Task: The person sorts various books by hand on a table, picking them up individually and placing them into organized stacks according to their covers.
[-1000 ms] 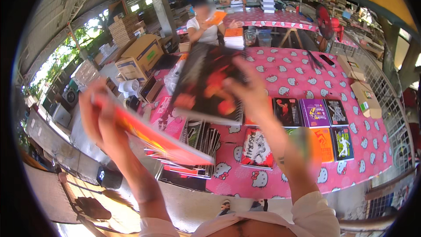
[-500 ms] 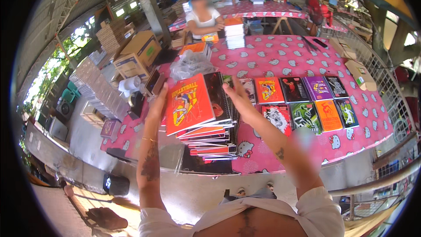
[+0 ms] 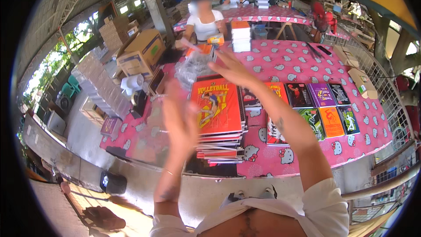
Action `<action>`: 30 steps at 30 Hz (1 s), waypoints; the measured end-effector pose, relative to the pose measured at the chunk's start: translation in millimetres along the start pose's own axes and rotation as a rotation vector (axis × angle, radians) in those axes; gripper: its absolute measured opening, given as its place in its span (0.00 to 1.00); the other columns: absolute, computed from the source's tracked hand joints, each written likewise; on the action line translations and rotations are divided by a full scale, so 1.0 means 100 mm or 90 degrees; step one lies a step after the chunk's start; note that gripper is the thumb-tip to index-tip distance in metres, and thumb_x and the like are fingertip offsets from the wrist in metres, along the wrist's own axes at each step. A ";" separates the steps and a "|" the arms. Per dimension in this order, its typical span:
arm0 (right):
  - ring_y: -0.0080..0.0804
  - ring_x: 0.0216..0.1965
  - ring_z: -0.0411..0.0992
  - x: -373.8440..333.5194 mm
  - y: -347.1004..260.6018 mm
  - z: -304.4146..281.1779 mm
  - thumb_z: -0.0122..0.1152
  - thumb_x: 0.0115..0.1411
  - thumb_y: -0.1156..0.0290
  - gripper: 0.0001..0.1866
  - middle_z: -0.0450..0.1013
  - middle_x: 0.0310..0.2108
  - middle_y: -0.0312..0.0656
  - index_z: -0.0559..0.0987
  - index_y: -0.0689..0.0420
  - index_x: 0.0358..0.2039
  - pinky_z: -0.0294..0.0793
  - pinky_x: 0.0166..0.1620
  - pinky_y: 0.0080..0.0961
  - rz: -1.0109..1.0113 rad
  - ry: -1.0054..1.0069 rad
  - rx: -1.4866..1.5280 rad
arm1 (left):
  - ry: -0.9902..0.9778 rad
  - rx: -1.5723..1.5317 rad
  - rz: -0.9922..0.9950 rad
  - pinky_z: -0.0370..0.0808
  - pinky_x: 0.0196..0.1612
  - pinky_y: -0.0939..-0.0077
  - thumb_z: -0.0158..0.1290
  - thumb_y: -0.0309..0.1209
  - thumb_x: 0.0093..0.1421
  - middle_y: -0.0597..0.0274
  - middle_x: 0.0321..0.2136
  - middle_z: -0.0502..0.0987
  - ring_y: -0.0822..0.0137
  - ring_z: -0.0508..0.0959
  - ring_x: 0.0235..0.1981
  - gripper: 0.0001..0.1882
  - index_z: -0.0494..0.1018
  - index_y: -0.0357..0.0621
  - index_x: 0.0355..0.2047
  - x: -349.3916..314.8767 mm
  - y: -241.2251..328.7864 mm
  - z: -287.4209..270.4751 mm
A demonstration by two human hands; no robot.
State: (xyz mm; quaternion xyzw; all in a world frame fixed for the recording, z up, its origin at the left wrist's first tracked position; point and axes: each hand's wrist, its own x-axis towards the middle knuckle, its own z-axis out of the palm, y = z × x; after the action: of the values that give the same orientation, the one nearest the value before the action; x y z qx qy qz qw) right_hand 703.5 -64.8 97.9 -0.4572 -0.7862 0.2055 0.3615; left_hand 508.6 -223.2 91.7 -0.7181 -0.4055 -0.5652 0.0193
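Observation:
A tall stack of spiral-bound notebooks stands at the near side of the table, topped by an orange cover with a volleyball player. At the stack's left side is my left hand, blurred by motion, its thumb apart from the raised fingers. My right hand hovers beyond the stack's far edge with fingers stretched out, close to a crumpled clear plastic bag. Neither hand visibly grips anything. To the right lie two rows of notebooks with differing sports covers; my right forearm hides some of them.
A pink patterned cloth covers the table. Across it sits a person beside a pile of orange-topped notebooks. Left are an open cardboard box and wrapped stacks. Flattened cartons lie at the right edge.
The tilted top notebooks now lie squared on the stack. My right hand has moved off them, up and away. My left hand has shifted right and nearer. The person opposite has moved their arms.

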 end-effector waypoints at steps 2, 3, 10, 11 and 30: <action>0.53 0.71 0.40 0.31 0.02 0.16 0.43 0.55 0.25 0.54 0.42 0.70 0.58 0.54 0.56 0.68 0.44 0.69 0.43 0.016 -0.104 -0.079 | -0.079 0.176 0.174 0.34 0.69 0.45 0.43 0.49 0.67 0.42 0.66 0.55 0.45 0.50 0.70 0.35 0.56 0.36 0.65 -0.52 0.37 0.14; 0.50 0.71 0.42 0.46 0.01 0.30 0.42 0.56 0.25 0.53 0.46 0.70 0.56 0.58 0.58 0.67 0.44 0.69 0.39 0.022 -0.198 -0.156 | -0.045 0.243 0.234 0.28 0.67 0.40 0.41 0.56 0.65 0.42 0.66 0.55 0.44 0.48 0.70 0.39 0.57 0.36 0.65 -0.79 0.31 0.37; 0.51 0.64 0.59 0.59 0.04 0.48 0.36 0.51 0.20 0.59 0.62 0.60 0.63 0.71 0.69 0.56 0.58 0.64 0.39 0.022 -0.390 -0.205 | 0.014 0.446 0.267 0.25 0.66 0.38 0.35 0.57 0.67 0.47 0.65 0.58 0.46 0.48 0.70 0.38 0.56 0.38 0.65 -1.13 -0.19 0.73; 0.51 0.64 0.59 0.58 0.01 0.46 0.36 0.51 0.20 0.59 0.62 0.60 0.63 0.71 0.69 0.56 0.58 0.64 0.39 0.028 -0.389 -0.201 | 0.007 0.434 0.255 0.25 0.66 0.38 0.35 0.57 0.67 0.46 0.66 0.57 0.46 0.48 0.70 0.38 0.56 0.37 0.65 -1.14 -0.17 0.74; 0.58 0.70 0.42 -2.90 4.43 -1.61 0.53 0.59 0.43 0.38 0.49 0.69 0.52 0.58 0.41 0.67 0.44 0.63 0.70 0.551 0.161 -0.357 | -0.381 -0.154 0.180 0.69 0.53 0.51 0.58 0.34 0.57 0.39 0.56 0.63 0.44 0.69 0.51 0.31 0.62 0.42 0.61 -1.41 1.31 3.26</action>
State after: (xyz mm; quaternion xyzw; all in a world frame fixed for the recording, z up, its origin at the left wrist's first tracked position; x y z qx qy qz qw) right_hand 1170.8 -97.2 -196.2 -0.8401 -0.5008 0.0611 0.1991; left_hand 843.1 -231.8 -86.2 -0.8981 -0.2198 -0.3654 -0.1076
